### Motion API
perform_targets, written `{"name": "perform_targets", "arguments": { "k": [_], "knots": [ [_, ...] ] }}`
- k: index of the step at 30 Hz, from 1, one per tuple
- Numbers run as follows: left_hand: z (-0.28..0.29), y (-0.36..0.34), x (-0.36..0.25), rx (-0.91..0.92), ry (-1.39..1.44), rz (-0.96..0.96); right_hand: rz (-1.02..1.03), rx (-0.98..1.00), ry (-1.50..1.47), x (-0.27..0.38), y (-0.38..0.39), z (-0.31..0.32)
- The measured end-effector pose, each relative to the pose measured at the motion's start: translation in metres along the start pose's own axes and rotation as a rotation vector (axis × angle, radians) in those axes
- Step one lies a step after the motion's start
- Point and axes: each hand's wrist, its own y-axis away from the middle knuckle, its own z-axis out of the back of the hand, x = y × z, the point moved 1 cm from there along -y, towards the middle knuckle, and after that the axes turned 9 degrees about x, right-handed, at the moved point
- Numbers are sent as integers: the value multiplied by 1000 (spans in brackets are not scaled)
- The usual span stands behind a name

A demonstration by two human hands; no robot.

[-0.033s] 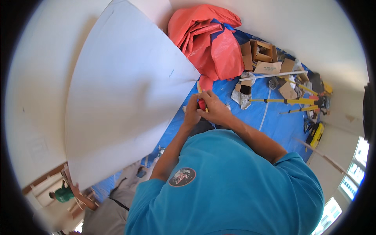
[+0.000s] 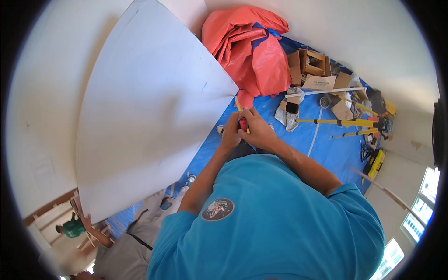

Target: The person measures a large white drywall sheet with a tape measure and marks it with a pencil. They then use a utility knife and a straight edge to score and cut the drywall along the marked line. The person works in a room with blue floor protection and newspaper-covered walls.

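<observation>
My left hand (image 2: 230, 132) and my right hand (image 2: 256, 128) are closed together on a red and yellow tape measure (image 2: 242, 124), with fingers partly covering it. Its yellow blade (image 2: 238, 103) runs up from my hands to the right corner of a large white board (image 2: 140, 107), where its tip appears to meet the edge. Shoes (image 2: 221, 130) show beside my hands.
A crumpled red tarp (image 2: 242, 46), cardboard boxes (image 2: 315, 60) and a yellow tripod (image 2: 354, 122) lie on a blue floor sheet (image 2: 303, 140). At lower left a co-worker in grey (image 2: 116, 256) has a hand on the board's bottom; another person in green (image 2: 72, 228) stands beyond.
The co-worker in grey has shifted slightly left. My hands and the tape measure have barely moved.
</observation>
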Motion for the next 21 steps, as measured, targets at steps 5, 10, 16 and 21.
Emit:
{"name": "perform_targets", "arguments": {
  "k": [5, 10, 16, 21],
  "knots": [
    [-59, -16, 36, 155, -38, -120, -37, -10, -1, -50, 39, 20],
    [-101, -21, 39, 143, -286, -226, -88, -62, -54, -78, 72, 34],
    [-41, -67, 21, 167, -107, -4, 117, -291, -70, -57, 33, 55],
    [45, -57, 8, -159, -69, 115, 30, -237, -731, -42, -50, 72]
  ]
}}
